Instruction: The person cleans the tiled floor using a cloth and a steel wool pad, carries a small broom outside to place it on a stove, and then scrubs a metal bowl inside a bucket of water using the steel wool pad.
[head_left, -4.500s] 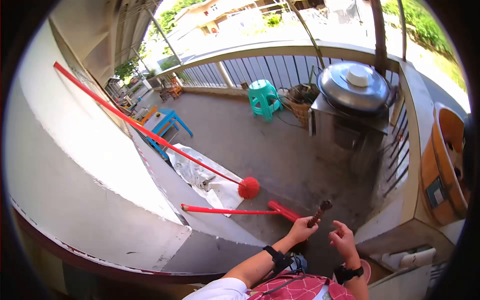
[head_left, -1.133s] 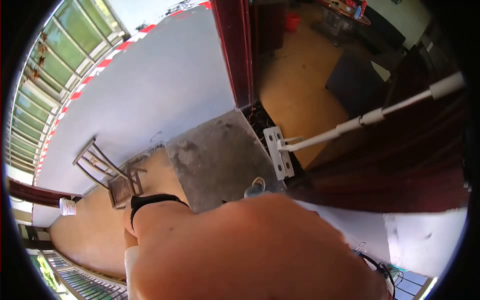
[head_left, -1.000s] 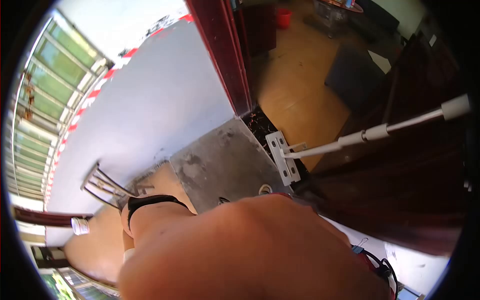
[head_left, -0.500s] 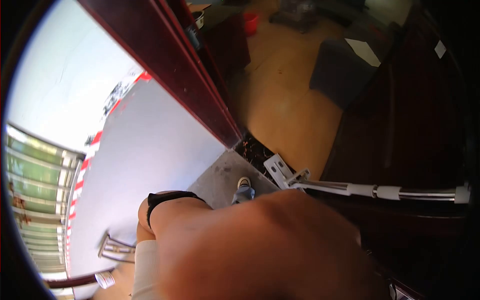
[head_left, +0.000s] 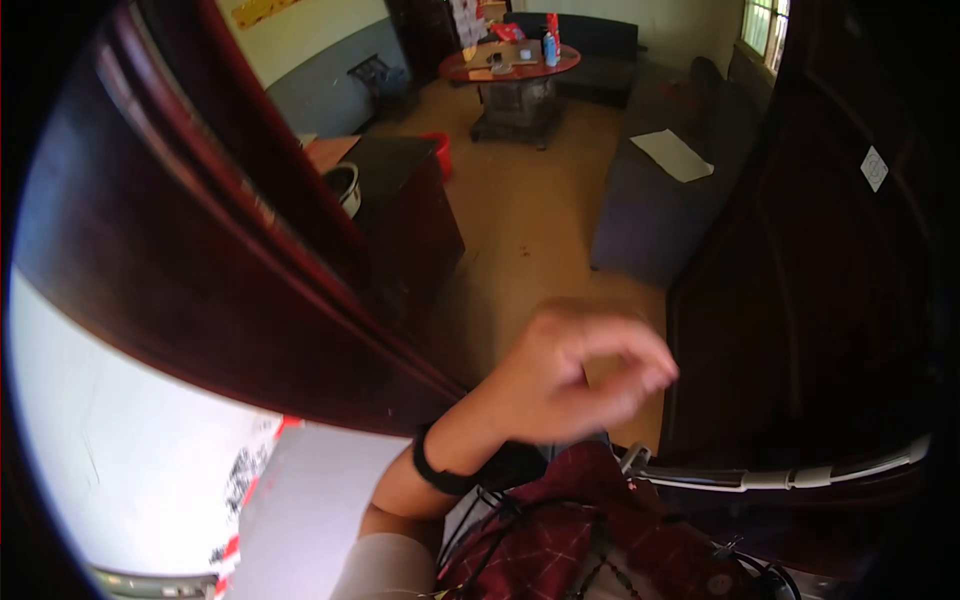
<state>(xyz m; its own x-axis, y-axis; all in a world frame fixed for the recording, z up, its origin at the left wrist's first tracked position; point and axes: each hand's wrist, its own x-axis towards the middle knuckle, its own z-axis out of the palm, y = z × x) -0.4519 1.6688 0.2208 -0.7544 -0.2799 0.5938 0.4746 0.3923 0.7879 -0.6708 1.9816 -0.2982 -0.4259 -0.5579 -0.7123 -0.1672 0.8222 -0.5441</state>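
My left hand (head_left: 545, 375) is raised in front of my chest, slightly blurred, with a black band (head_left: 430, 465) round its wrist. Its fingers curl over until the tips meet the thumb, and the floor shows through the loop with nothing visible in it. Below the hand is dark red checked cloth (head_left: 510, 560), with thin black cables lying over it. To the right a white-and-silver rod (head_left: 760, 480) runs across the dark door (head_left: 800, 300). The hand appears apart from both. My right hand is out of view.
A dark red door frame (head_left: 250, 310) stands at the left. Inside are a dark cabinet (head_left: 400, 220), a red bucket (head_left: 440, 155), a round table (head_left: 510, 68) bearing several items, and a grey sofa (head_left: 640, 225) with a pale sheet (head_left: 675, 155) on it.
My left hand has drawn away from the camera, down and smaller in view, and its curled fingers now show. The view has tilted up, showing more of the room.
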